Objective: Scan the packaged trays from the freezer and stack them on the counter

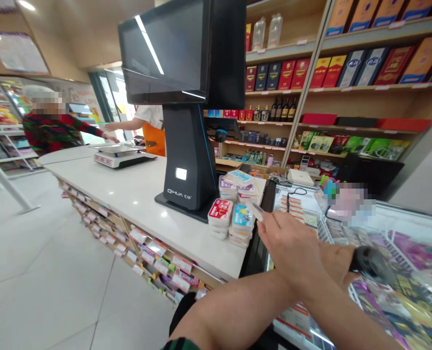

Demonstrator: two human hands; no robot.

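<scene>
My forearms cross over the edge of a glass-topped freezer. My right hand (285, 238) is the nearer one and pinches a small, flat, pale plastic box (255, 211), seen edge-on. Beneath and beyond it, my left hand (334, 260) is partly hidden by the right wrist. Its fingers are closed round a black, rounded device that looks like a handheld barcode scanner (372, 263), somewhat blurred. Just left of my right hand, stacks of similar boxes with red (220, 210) and blue labels (242, 216) stand on the counter corner.
A large black register screen (164, 53) rises from the white counter (135, 187). Farther left sits a scale (119, 156), with a person (51, 121) and another in an orange apron (153, 138) beside it. Packaged goods fill the freezer (412, 291); shelves (310, 90) line the back.
</scene>
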